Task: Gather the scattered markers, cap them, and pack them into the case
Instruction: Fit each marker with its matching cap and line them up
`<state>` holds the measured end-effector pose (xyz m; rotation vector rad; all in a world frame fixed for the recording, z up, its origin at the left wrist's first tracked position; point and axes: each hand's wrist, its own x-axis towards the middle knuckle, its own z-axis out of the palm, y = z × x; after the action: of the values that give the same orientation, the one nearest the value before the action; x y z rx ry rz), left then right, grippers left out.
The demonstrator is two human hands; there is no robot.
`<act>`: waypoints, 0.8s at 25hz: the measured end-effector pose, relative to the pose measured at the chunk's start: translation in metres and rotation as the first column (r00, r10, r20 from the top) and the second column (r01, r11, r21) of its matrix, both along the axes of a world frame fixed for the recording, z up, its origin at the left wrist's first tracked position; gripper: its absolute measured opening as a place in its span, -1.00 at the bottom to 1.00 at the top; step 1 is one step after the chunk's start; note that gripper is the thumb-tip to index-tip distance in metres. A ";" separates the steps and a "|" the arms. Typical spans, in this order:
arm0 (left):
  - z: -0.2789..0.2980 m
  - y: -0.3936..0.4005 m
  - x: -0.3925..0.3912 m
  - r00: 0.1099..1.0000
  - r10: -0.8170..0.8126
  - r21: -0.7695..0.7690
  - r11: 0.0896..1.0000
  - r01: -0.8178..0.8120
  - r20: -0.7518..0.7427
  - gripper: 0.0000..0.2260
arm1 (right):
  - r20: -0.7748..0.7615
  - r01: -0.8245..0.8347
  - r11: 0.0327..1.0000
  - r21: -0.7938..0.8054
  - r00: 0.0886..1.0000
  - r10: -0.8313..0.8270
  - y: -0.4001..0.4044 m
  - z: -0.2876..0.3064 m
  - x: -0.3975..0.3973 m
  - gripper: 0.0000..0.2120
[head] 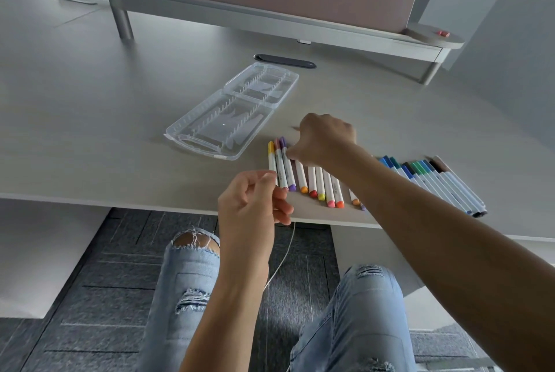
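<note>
Markers (318,179) lined up capped at near bench (120,131) edge, ready for open case (234,113) far-left. Right hand (326,140) pinches purple marker (286,164); left hand (255,200) pinches yellow marker (272,158), apparently squaring row.

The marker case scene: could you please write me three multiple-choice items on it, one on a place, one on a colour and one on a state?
1. Where does the clear case lie relative to the row of markers?
A. left of and beyond it
B. on top of it
C. under the desk

2. What colour is the cap of the leftmost marker?
A. black
B. yellow
C. green

3. What state is the case in?
A. closed
B. open and full
C. open and empty

Answers: 1 A, it sits on the desk up-left of the row. 2 B, its far end is yellow. 3 C, both halves lie flat, slots bare.
</note>
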<state>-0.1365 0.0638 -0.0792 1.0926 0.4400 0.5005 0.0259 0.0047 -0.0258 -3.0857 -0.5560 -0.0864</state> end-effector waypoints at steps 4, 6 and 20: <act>-0.001 -0.003 0.008 0.999 0.032 0.340 0.940 -0.018 -0.037 -0.94 | -0.105 0.053 0.973 0.223 0.994 -0.030 -0.019 0.007 0.006 -0.64; 0.003 -0.007 0.017 0.998 0.049 0.399 0.917 -0.028 -0.043 -0.84 | -0.236 0.107 0.911 0.399 0.972 -0.011 -0.034 0.013 0.009 -0.61; 0.017 0.003 0.037 0.987 -0.161 -0.193 0.968 0.163 0.025 -0.67 | -0.146 0.059 0.911 0.407 0.989 0.002 -0.031 -0.022 0.076 -0.82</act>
<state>-0.0997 0.0665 -0.0623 0.9274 0.3795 0.3111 0.1023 -0.0259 -0.0475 -2.6619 -0.4217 0.0186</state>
